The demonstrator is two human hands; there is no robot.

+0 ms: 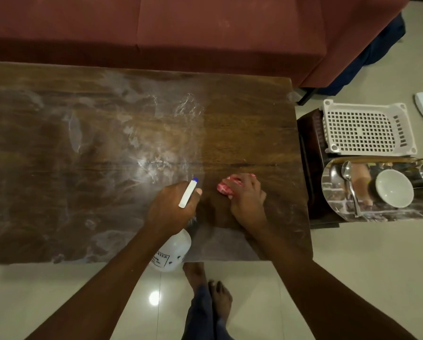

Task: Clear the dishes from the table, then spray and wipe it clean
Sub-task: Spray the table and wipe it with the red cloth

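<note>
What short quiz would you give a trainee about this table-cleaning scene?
1. True or false: the left hand holds the spray bottle.
2. What does the right hand hold against the table? A) a sponge B) a red cloth C) a newspaper
3. Fill in: the white bowl sits on a steel ____ beside the table.
Key: 1 true; 2 B; 3 tray.

Reaching forward side by side, the left hand (170,204) curls round the neck of a spray bottle (172,251), while the right hand (247,201) lies palm-down, fingers bunched over a pink cloth (225,187).
</note>
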